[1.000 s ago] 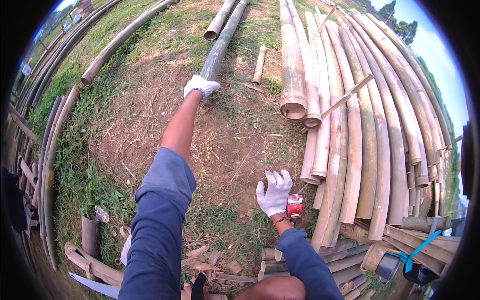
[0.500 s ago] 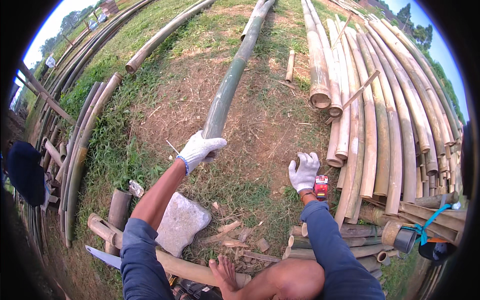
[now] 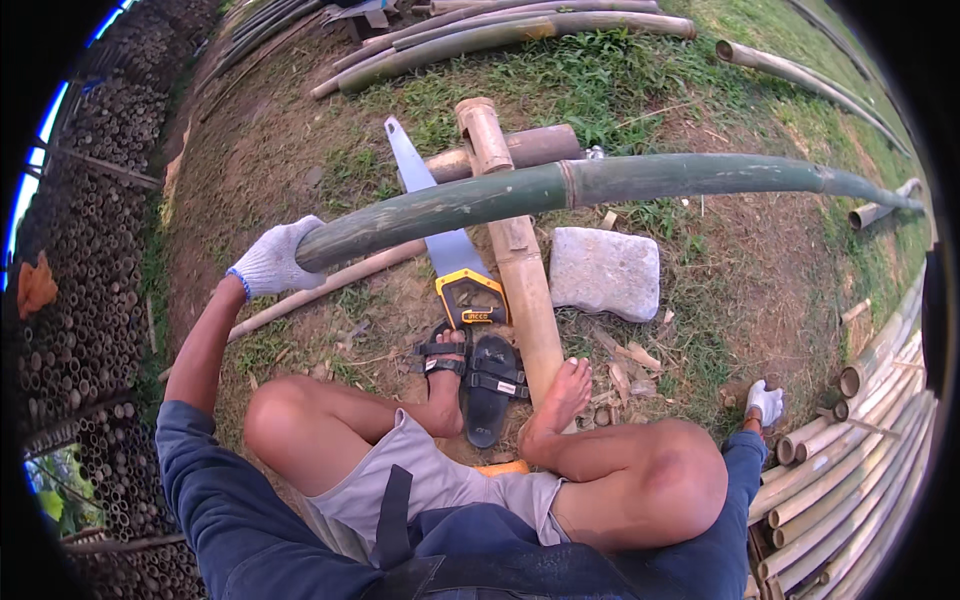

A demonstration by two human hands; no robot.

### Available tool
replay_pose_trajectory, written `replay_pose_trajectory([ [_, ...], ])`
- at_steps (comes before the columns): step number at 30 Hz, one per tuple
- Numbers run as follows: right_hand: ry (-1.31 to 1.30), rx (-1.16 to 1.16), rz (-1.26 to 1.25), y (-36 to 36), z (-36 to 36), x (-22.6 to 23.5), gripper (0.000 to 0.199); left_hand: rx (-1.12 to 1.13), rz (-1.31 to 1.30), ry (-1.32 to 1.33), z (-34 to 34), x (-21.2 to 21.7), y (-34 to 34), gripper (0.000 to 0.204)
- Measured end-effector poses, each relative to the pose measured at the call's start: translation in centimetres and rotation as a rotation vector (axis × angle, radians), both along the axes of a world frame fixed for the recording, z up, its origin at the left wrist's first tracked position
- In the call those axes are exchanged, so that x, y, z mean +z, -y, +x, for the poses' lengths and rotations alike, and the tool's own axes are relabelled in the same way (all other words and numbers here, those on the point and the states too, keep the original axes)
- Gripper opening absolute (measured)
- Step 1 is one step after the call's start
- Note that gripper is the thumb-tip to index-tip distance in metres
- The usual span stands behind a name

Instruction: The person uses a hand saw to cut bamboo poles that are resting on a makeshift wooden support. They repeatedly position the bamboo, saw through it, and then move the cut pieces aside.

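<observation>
My left hand, in a white knit glove, is closed round the near end of a long green bamboo pole. The pole runs to the right, passing above a handsaw with a yellow and black handle and above a pale bamboo length with a cut-out. Whether it touches that length I cannot tell. My right hand, also gloved, is out low at the right beside stacked bamboo; its fingers look apart, with nothing visible in them. My bare foot rests against the pale bamboo.
A flat grey stone lies right of the pale bamboo, whose far part crosses a short brown log. A black sandal lies between my feet. Bamboo poles are piled at right; more poles lie ahead. Stacked bamboo ends fill the left.
My view has swung left. My left hand has carried the pole's end leftward, so the pole now lies across the saw and pale bamboo. The right hand stays low by the stack.
</observation>
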State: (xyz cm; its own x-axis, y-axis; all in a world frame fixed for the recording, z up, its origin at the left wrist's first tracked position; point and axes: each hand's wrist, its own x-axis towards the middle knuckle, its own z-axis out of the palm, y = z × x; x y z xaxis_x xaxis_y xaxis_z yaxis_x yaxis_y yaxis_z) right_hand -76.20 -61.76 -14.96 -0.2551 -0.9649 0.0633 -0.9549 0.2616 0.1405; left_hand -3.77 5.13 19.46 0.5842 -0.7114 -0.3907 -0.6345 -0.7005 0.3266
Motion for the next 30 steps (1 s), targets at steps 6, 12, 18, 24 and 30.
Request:
replay_pose_trajectory([
  [6,0.543,0.306,-0.006,1.8,13.4,1.9,0.074,-0.170,-0.131,0.543,-1.1,-9.2,-9.4,0.056],
  [12,1.094,0.635,-0.242,-6.9,30.0,9.7,0.060,-0.165,-0.274,0.694,-3.9,-11.9,-11.0,0.060],
  [18,1.671,0.333,0.141,-18.2,37.3,11.4,0.063,-0.138,-0.253,0.679,-5.1,-14.8,-10.9,0.071],
  [24,1.921,0.179,0.273,-21.2,41.5,14.3,0.108,-0.176,-0.248,0.687,-3.6,-13.1,-10.1,0.070],
  [30,2.274,0.115,0.598,-18.2,45.2,20.6,0.099,-0.250,-0.212,0.773,0.9,-8.3,-8.4,0.069],
])
